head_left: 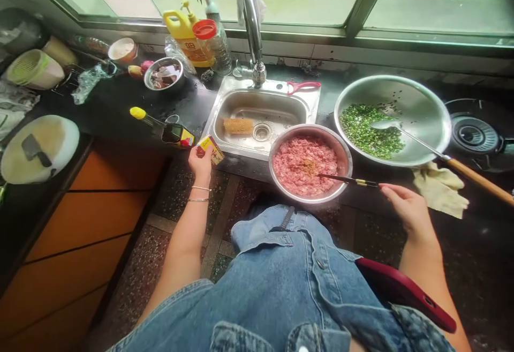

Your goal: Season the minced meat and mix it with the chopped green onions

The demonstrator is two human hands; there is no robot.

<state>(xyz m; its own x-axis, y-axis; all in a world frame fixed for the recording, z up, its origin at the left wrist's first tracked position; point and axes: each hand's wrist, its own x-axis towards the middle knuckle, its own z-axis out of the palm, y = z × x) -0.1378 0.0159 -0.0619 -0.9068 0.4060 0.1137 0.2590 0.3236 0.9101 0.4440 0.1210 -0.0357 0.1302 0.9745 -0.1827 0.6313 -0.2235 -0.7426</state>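
Observation:
My left hand [202,163] is closed round a small yellow and red seasoning box [212,149], held over the counter edge by the sink. My right hand [405,205] touches the ends of dark chopsticks [348,180], fingers loosely curled on them. Their tips rest in a steel bowl [344,151] of pink minced meat [305,163] with a pinch of brown seasoning on top. Right of it, a wide steel basin [421,105] holds chopped greens [367,129] and a ladle [425,145] with a wooden handle.
A steel sink [277,108] with a scrubber and tall tap sits behind the meat bowl. A dark sauce bottle [164,128] lies left of the sink; a yellow oil jug, jars and bowls line the windowsill. A cleaver rests on a round board [60,143] at left. A gas burner [474,135] stands far right.

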